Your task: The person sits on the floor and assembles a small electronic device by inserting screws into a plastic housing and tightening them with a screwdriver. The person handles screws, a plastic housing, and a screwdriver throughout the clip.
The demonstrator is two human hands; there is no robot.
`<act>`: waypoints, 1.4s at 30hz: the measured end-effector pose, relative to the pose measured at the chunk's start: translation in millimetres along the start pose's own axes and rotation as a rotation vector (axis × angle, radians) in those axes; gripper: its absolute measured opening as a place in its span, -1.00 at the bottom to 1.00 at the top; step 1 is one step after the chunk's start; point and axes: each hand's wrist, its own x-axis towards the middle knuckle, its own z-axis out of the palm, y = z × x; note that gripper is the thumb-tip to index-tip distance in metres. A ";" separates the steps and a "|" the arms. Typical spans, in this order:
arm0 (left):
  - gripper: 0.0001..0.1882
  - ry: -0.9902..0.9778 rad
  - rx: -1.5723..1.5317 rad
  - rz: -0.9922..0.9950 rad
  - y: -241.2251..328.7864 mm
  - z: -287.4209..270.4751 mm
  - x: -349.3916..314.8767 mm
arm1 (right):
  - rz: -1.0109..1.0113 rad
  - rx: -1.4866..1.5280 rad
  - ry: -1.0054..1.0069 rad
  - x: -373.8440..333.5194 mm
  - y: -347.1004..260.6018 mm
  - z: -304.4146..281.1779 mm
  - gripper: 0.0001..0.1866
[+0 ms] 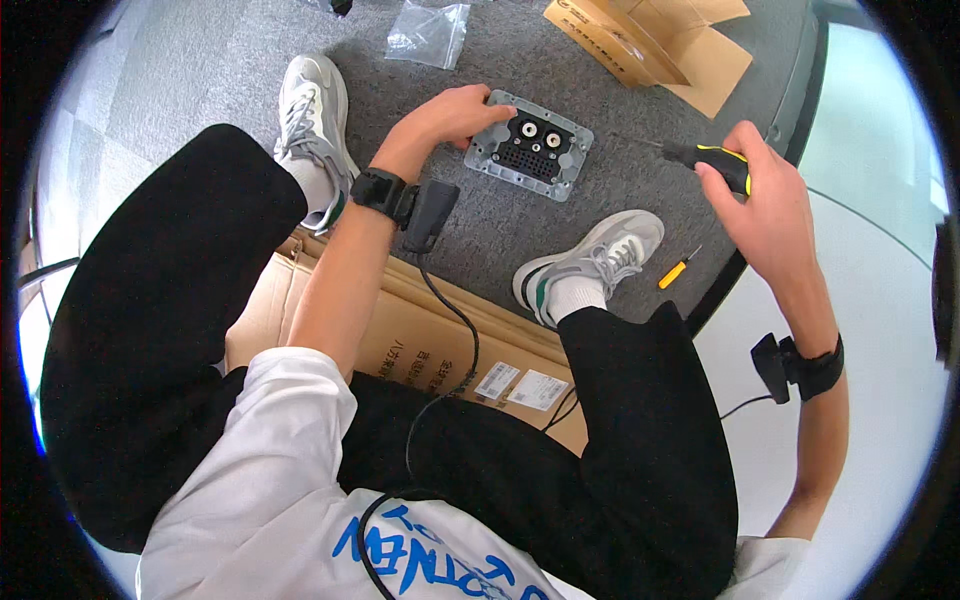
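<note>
A grey rectangular metal plate with a black connector block (pixel 540 172) and two round metal terminals lies on the dark carpet. My left hand (pixel 452 118) grips its upper left edge, the thumb laid over the rim and the other fingers partly hidden. Off to the right, my right hand (pixel 768 205) is wrapped round the black and yellow handle of a screwdriver (pixel 722 166). Its thin shaft points left toward the plate, and the tip stays apart from it. Below that hand a smaller screwdriver with a yellow handle (pixel 673 274) rests on the carpet.
A clear plastic bag (pixel 428 36) lies beyond the plate, and an open cardboard box (pixel 610 45) stands at the far right. I sit on a large carton (pixel 400 340), my shoes (pixel 600 255) on the carpet. Cables run from straps on both wrists. A white panel (pixel 860 260) borders the right side.
</note>
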 end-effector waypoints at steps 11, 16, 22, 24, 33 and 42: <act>-0.31 0.079 0.159 0.105 -7.8 11.3 4.6 | -0.173 0.023 0.088 22.9 -62.3 33.2 -0.69; -0.27 0.091 0.146 0.132 -14.2 14.8 9.5 | -0.226 0.046 0.113 27.8 -59.7 47.5 -0.69; -0.34 0.098 0.035 0.230 -33.5 20.9 11.8 | -0.239 0.027 0.073 27.6 -57.2 57.1 -0.68; -0.34 0.146 -0.024 0.260 -37.6 26.0 11.5 | -0.256 0.032 0.089 27.4 -56.5 59.4 -0.68; -0.36 0.146 -0.020 0.256 -43.6 29.2 18.5 | -0.258 0.018 0.070 30.0 -54.7 70.4 -0.67; -0.27 0.146 -0.097 0.246 -44.1 29.7 19.5 | -0.278 0.001 0.070 29.6 -55.6 72.8 -0.66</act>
